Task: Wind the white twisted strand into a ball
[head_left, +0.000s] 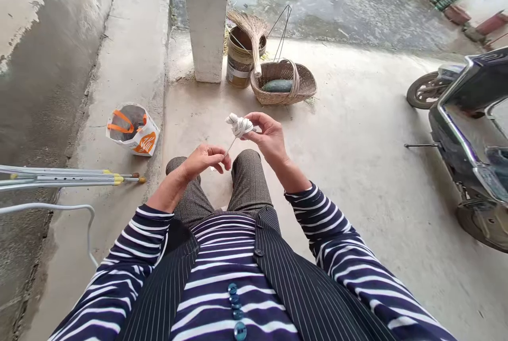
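Observation:
My right hand (270, 137) pinches a small white wound bundle (241, 125) between thumb and fingers, above my knees. Thin dark lines run across the bundle, and a loose tuft sticks out at its upper left; whether it is cloth, cord or cable I cannot tell. From its underside a thin pale strand (231, 145) slants down to my left hand (206, 161). The fingers of that hand are closed on the strand's lower end. A small white bit shows just under the left fingertips.
Ahead stand a pillar (206, 23), a bucket (238, 68) with a straw broom (254, 31), and a wicker basket (305, 84) holding a dark green gourd (278, 86). At left are a white-and-orange bag (133, 142) and crutches (79, 178). A scooter (468, 134) stands at right.

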Available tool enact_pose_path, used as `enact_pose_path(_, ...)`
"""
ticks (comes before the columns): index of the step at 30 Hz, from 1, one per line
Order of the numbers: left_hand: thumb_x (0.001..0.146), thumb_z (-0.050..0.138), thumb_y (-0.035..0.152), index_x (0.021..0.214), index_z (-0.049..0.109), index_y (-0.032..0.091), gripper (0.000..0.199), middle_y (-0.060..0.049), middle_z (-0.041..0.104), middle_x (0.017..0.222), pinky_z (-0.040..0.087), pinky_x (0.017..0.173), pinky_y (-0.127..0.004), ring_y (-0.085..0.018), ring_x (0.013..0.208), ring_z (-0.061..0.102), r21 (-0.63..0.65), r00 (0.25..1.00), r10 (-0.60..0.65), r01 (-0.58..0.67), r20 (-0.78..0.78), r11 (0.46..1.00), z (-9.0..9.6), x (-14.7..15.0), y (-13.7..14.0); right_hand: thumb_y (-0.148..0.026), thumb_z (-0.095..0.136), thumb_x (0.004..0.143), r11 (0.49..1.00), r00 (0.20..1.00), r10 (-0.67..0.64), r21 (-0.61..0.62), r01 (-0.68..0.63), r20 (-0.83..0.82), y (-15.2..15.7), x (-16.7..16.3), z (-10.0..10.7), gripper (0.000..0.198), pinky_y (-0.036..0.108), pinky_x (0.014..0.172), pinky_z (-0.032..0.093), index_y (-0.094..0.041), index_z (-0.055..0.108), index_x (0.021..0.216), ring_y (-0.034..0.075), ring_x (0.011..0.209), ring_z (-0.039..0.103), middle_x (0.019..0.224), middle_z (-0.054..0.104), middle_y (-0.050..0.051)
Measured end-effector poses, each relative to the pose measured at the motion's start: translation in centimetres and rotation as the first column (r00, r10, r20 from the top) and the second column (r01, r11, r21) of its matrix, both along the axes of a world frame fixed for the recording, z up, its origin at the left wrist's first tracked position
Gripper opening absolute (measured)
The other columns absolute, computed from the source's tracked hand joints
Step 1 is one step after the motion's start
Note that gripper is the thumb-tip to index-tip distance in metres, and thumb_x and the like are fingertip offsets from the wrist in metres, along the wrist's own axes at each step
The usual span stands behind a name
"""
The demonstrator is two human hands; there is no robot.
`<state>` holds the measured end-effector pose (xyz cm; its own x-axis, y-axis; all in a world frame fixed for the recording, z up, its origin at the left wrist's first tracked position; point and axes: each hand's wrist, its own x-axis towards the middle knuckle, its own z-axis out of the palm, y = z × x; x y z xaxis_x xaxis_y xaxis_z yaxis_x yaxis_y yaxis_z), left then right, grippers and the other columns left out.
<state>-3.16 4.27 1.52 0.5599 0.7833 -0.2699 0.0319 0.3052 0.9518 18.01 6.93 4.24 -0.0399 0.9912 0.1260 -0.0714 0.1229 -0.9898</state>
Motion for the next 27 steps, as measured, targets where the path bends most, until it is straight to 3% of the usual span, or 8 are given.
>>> enact_pose_path(3, 0.075, 0.070, 0.036, 0.072, 0.070, 0.013, 0.023, -0.011, 0.075, 0.087, 0.058, 0.067, -0.028, -0.020, 0.082, 0.068, -0.048, 0.997, 0.078, -0.078, 0.001, 0.996, -0.1, -0.2, -0.2, -0.030, 0.089, 0.065, 0.999, 0.996, -0.026, -0.024, 0.024, -0.083, 0.0, -0.4, -0.4, 0.034, 0.030, 0.068, 0.061, -0.022, 0.070, 0.092, 0.016, 0.082, 0.064, 0.089, 0.070, 0.000)
enact_pose_path(9, 0.072, 0.077, 0.043, 0.070, 0.070, 0.013, 0.031, -0.015, 0.075, 0.106, 0.061, 0.079, -0.033, -0.026, 0.103, 0.068, -0.065, 0.979, 0.203, -0.201, 0.024, 0.977, -2.0, -0.4, 0.8, -0.030, 0.090, 0.064, 0.978, 0.958, 0.100, -0.151, -0.145, -0.271, -1.2, -0.5, 1.0, 0.039, 0.036, 0.075, 0.062, -0.023, 0.070, 0.096, 0.018, 0.085, 0.070, 0.094, 0.074, 0.001)
enact_pose_path(14, 0.068, 0.079, 0.048, 0.071, 0.073, 0.012, 0.036, -0.016, 0.073, 0.114, 0.062, 0.070, -0.030, -0.023, 0.095, 0.069, 0.026, 0.976, 0.194, -0.193, -0.099, 0.981, -6.0, -0.3, 1.3, -0.031, 0.090, 0.068, 0.991, 0.952, 0.109, -0.048, -0.128, -0.286, -2.2, -0.1, 3.2, 0.037, 0.033, 0.073, 0.062, -0.024, 0.071, 0.098, 0.017, 0.085, 0.068, 0.096, 0.073, 0.001)
enact_pose_path(17, 0.068, 0.078, 0.042, 0.082, 0.076, 0.012, 0.034, -0.013, 0.074, 0.109, 0.059, 0.059, -0.025, -0.020, 0.083, 0.069, 0.114, 0.947, 0.262, -0.244, -0.188, 0.963, -6.9, -0.2, 1.2, -0.030, 0.090, 0.070, 0.993, 0.963, 0.117, 0.028, -0.113, -0.243, -2.1, 0.0, 4.2, 0.036, 0.031, 0.072, 0.062, -0.025, 0.070, 0.099, 0.016, 0.084, 0.066, 0.095, 0.071, 0.000)
enact_pose_path(20, 0.075, 0.076, 0.040, 0.112, 0.074, 0.013, 0.045, -0.012, 0.073, 0.113, 0.061, 0.061, -0.025, -0.025, 0.101, 0.070, 0.222, 0.896, 0.443, -0.426, -0.035, 0.877, -5.1, 0.5, 1.1, -0.031, 0.091, 0.069, 0.990, 0.970, 0.143, 0.024, -0.141, -0.195, -1.9, -0.4, 4.3, 0.038, 0.032, 0.073, 0.062, -0.024, 0.069, 0.099, 0.016, 0.086, 0.066, 0.096, 0.070, 0.000)
enact_pose_path(22, 0.078, 0.078, 0.040, 0.123, 0.070, 0.015, 0.053, -0.014, 0.070, 0.125, 0.062, 0.065, -0.026, -0.027, 0.115, 0.066, 0.251, 0.883, 0.446, -0.470, 0.149, 0.846, -2.9, 1.5, 0.8, -0.032, 0.091, 0.070, 0.985, 0.969, 0.170, -0.003, -0.174, -0.177, -1.8, -0.9, 3.9, 0.038, 0.034, 0.075, 0.062, -0.024, 0.069, 0.100, 0.017, 0.088, 0.066, 0.098, 0.069, 0.001)
enact_pose_path(24, 0.077, 0.083, 0.043, 0.120, 0.072, 0.016, 0.052, -0.013, 0.072, 0.121, 0.063, 0.068, -0.027, -0.025, 0.108, 0.069, 0.245, 0.873, 0.411, -0.473, 0.264, 0.846, -0.7, 2.7, 0.3, -0.032, 0.091, 0.069, 0.984, 0.971, 0.171, -0.025, -0.177, -0.166, -1.7, -1.5, 3.4, 0.039, 0.035, 0.078, 0.061, -0.023, 0.068, 0.099, 0.017, 0.088, 0.065, 0.098, 0.069, 0.001)
enact_pose_path(27, 0.081, 0.081, 0.051, 0.095, 0.075, 0.013, 0.042, -0.008, 0.075, 0.088, 0.061, 0.069, -0.028, -0.017, 0.079, 0.071, 0.206, 0.850, 0.412, -0.490, 0.329, 0.847, 1.1, 4.3, -0.5, -0.029, 0.092, 0.067, 0.989, 0.976, 0.138, -0.034, -0.146, -0.165, -1.4, -2.1, 2.8, 0.038, 0.034, 0.079, 0.060, -0.023, 0.069, 0.096, 0.016, 0.085, 0.065, 0.095, 0.070, 0.000)
